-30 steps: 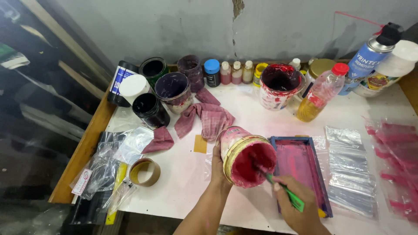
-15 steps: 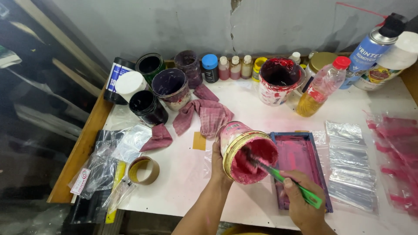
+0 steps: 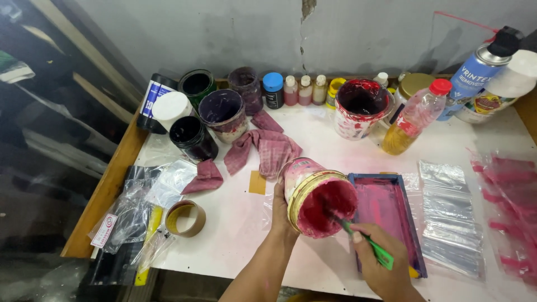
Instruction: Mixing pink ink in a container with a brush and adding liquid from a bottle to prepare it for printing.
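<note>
A white worktable (image 3: 313, 263) with a wooden edge fills the view, set against a grey wall. Along its right side lie sheets of clear plastic film (image 3: 450, 215), some smeared pink. Near the middle sits a dark-framed printing screen (image 3: 386, 210), its mesh stained magenta. A crumpled pink rag (image 3: 263, 148) lies spread behind it, with a smaller pink cloth further left.

At the back stands a row of containers — a red-smeared paint tub (image 3: 361, 109), a purple-stained tub (image 3: 224, 114), a black pot (image 3: 192, 137), small bottles and a plastic bottle of yellow liquid (image 3: 411, 120). A blue spray can (image 3: 478, 70) leans in the far right corner.

The left hand (image 3: 281, 215) is wrapped around the side of a paint can (image 3: 316, 196), holding it tipped off the table with its mouth toward the camera, just left of the printing screen; the inside is coated in thick pink-red ink. The right hand (image 3: 383, 268) is closed around a green-handled tool (image 3: 366, 243) whose tip reaches into the ink inside the can.

A roll of brown tape (image 3: 185, 218) lies at the left front, beside crumpled clear bags.
</note>
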